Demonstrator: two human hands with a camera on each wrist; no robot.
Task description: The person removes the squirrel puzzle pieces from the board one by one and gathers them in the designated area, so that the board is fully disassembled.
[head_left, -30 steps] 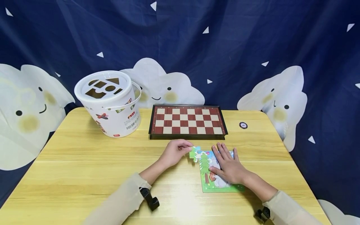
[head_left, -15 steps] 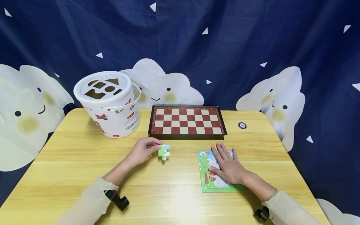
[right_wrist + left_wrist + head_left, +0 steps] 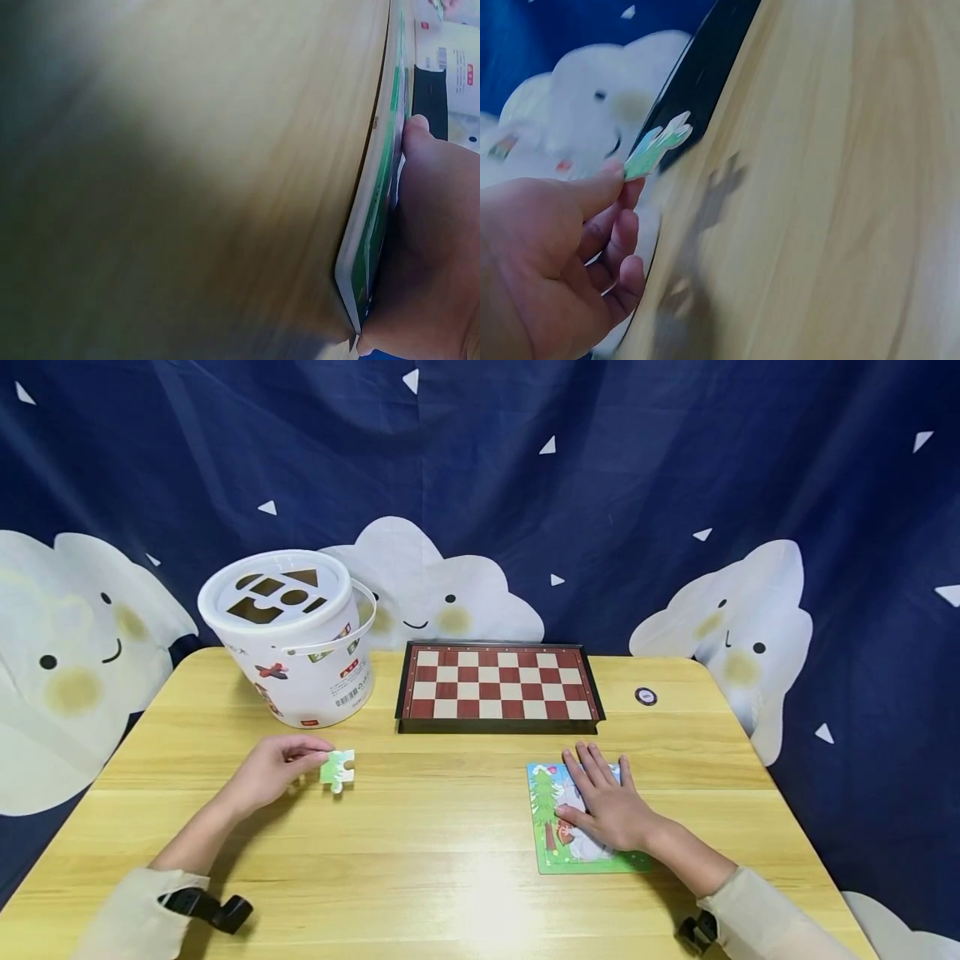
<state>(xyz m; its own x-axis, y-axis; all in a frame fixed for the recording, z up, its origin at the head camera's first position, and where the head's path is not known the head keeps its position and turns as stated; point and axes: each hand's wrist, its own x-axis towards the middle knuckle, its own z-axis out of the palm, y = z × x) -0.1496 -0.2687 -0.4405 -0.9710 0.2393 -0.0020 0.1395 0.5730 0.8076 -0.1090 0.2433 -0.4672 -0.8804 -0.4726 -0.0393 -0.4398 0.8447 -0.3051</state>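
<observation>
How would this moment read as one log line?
left hand: pinches jigsaw piece above table | right hand: rests on jigsaw puzzle | chessboard: untouched

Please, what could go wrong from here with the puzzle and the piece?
The left hand pinches the jigsaw piece only at one edge, above the table, so it might slip and drop. The right hand rests on the jigsaw puzzle; if that hand slides, the jigsaw puzzle could perhaps shift too.

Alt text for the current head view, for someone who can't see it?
A person's left hand pinches a jigsaw piece over a wooden table, while the right hand rests, fingers spread, on a picture puzzle. Beyond, left to right: a white bucket, checkered board and small round chip.
</observation>
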